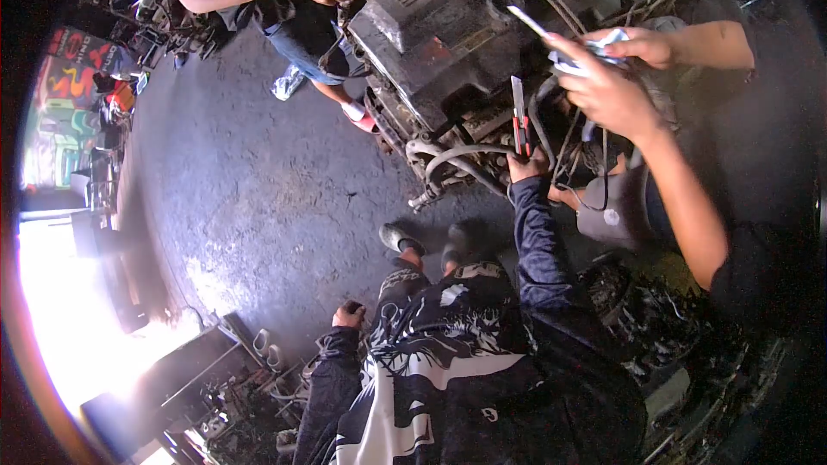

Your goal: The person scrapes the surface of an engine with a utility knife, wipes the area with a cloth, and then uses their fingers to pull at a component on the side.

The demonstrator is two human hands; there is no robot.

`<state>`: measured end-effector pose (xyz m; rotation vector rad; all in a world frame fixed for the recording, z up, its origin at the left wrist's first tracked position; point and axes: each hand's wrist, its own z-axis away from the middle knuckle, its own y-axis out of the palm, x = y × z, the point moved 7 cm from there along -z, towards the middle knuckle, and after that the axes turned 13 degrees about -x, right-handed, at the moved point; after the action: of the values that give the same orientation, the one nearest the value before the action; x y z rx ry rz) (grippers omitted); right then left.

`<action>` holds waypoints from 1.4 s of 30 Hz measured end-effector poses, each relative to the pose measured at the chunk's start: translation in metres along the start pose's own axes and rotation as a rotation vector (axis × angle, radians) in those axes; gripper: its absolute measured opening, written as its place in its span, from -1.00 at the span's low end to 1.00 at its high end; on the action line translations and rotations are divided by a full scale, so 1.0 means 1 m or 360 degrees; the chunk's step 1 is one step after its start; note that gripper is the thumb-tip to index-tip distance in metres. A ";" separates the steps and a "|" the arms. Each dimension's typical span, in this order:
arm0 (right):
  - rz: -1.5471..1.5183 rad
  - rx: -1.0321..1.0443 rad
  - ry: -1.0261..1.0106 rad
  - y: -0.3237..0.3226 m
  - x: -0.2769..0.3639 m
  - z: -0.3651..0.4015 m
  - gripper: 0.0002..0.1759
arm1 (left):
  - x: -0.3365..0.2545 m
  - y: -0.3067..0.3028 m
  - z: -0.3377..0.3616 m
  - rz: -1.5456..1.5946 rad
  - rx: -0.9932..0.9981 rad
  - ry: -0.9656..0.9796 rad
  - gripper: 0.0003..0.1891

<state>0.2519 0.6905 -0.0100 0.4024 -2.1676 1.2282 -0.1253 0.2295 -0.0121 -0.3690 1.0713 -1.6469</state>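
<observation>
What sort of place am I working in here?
Likely a car repair workshop: an engine sits on the stained floor, and a co-worker's hand holds red-handled pliers beside its hoses.

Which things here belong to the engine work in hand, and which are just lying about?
In use: grey engine with ribbed valve cover; thin silver metal tool in the left hand; pale crumpled rag in the right hand; co-worker's red-handled pliers.
Lying about: colourful painted board; crumpled clear plastic on the floor; dark clutter of metal parts.
</observation>
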 end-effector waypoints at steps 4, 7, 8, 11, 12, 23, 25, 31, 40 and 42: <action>-0.0069 0.0187 0.0253 -0.024 0.018 -0.014 -0.66 | 0.026 0.018 -0.018 0.0062 0.0018 0.0020 -0.75; -0.0018 0.0483 -0.0055 0.012 0.018 0.008 -0.72 | 0.024 0.018 -0.020 0.0064 0.0080 -0.0044 -0.75; -0.0025 0.0482 -0.0056 0.012 0.023 0.009 -0.72 | 0.017 0.015 -0.019 0.0065 0.0072 -0.0044 -0.75; -0.0356 0.0315 0.0126 0.008 0.042 0.025 -0.48 | 0.010 0.008 -0.013 0.0086 0.0053 0.0006 -0.74; -0.0373 0.0511 0.0230 0.015 0.043 0.039 -0.48 | 0.015 0.009 -0.017 0.0108 0.0050 -0.0010 -0.74; -0.1163 0.0887 0.1005 0.019 0.074 0.037 -0.71 | -0.001 -0.017 0.021 -0.0032 -0.0078 -0.0139 -0.70; -0.1249 0.0837 0.0899 0.038 0.066 0.044 -0.76 | 0.009 -0.009 0.018 -0.0125 -0.0101 -0.0107 -0.69; -0.1393 0.0827 0.1257 0.023 0.086 0.043 -0.71 | 0.033 0.008 0.003 -0.0122 -0.0092 -0.0043 -0.68; -0.0949 0.0730 0.0972 0.009 0.111 0.025 -0.61 | 0.033 0.019 -0.015 0.0110 0.0007 -0.0156 -0.72; -0.1050 0.0735 0.1092 0.017 0.099 0.027 -0.59 | 0.025 0.015 -0.012 0.0071 -0.0007 -0.0089 -0.72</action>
<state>0.1577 0.6799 0.0317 0.6924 -1.0412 1.2176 -0.1340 0.2122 -0.0374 -0.3889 1.0344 -1.5865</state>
